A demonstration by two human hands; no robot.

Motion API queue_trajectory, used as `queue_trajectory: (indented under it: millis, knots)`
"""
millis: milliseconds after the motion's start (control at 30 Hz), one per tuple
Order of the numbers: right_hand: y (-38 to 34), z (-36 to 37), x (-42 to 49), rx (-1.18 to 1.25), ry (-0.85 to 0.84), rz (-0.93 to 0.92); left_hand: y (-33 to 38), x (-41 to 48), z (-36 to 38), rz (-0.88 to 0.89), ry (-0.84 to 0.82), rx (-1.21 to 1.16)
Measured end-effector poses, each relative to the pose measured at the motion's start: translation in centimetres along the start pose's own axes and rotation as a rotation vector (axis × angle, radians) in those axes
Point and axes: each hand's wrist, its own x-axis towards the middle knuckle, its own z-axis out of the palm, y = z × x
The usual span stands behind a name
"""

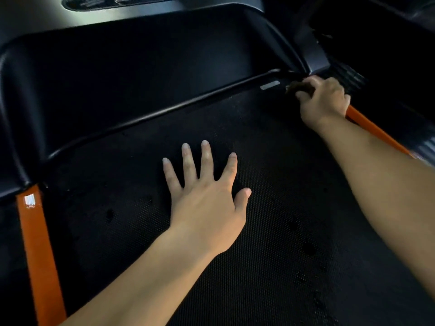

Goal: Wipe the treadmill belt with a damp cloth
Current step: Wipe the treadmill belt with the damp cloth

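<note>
The black textured treadmill belt [270, 208] fills the middle of the head view. My left hand [207, 198] lies flat on the belt with its fingers spread, holding nothing. My right hand [324, 100] is at the belt's far right corner, fingers curled around a dark cloth [297, 87]. Only a small bunched part of the cloth shows past the fingers. It presses where the belt meets the motor cover.
The black motor cover [141, 78] rises behind the belt's front edge. Orange side rails run along the left [40, 250] and right [376, 131] of the belt. A small silver label [270, 85] sits near the right corner. Dark spots dot the belt.
</note>
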Motion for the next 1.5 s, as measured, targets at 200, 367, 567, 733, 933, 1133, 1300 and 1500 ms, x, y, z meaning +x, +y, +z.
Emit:
queue_trajectory:
  millis: [200,367,567,733,933,1133,1300,1500]
  knots:
    - [1.2,-1.0,-4.2,0.193,-0.236,-0.290,-0.1,0.0,0.5,0.001,0.002,0.017]
    - [0.5,-0.6,-1.6,0.024,-0.013,-0.109,-0.5,-0.2,0.5,0.016,0.015,-0.002]
    - [1.5,-1.5,-5.7,0.173,-0.261,-0.290,-0.4,-0.1,0.8,0.015,0.015,0.031]
    - [2.7,-1.5,-2.4,-0.047,-0.041,-0.098,-0.5,-0.2,0.7,0.025,0.006,0.016]
    - [1.9,-0.8,-5.3,0.091,-0.116,-0.154,-0.4,-0.2,0.6,0.026,0.013,0.019]
    - [1.9,-1.0,-4.2,0.017,-0.022,-0.139,-0.6,-0.5,0.5,0.047,0.018,0.050]
    - [-1.6,-0.5,-7.1,0.108,-0.069,-0.090,-1.1,-1.6,0.3,0.068,0.021,0.033]
    - [-2.7,-0.8,-10.7,0.194,-0.093,-0.445,-1.4,-1.9,0.5,0.078,0.011,0.036]
